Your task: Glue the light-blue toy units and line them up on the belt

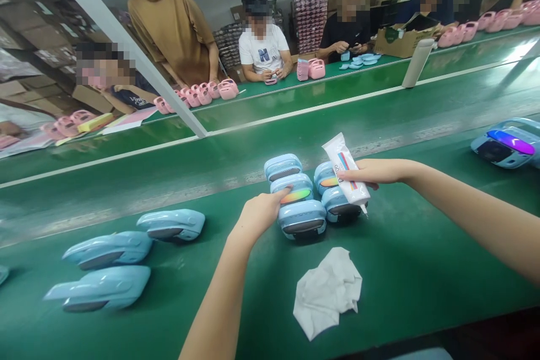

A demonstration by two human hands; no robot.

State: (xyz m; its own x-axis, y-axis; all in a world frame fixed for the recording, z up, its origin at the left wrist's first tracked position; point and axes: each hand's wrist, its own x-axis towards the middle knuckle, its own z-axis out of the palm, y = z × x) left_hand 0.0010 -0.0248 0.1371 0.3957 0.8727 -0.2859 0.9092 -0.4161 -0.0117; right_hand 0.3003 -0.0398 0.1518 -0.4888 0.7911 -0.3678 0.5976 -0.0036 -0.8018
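While the fingers of the left hand press at the end of a rainbow strip on a pale blue plastic case, the fingers of the right hand wrap a white squeeze tube, its nozzle just beside another case. A crumpled white wipe lies near on the green table. A hard squeeze could smear the case; uneven pressing could shift the strip.

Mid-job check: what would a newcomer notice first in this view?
Most striking are the pale blue cases bunched mid-belt on the green conveyor belt, the left hand resting on one, and the right hand gripping a white squeeze tube beside them. A crumpled white cloth lies below, and pink items line the far bench.
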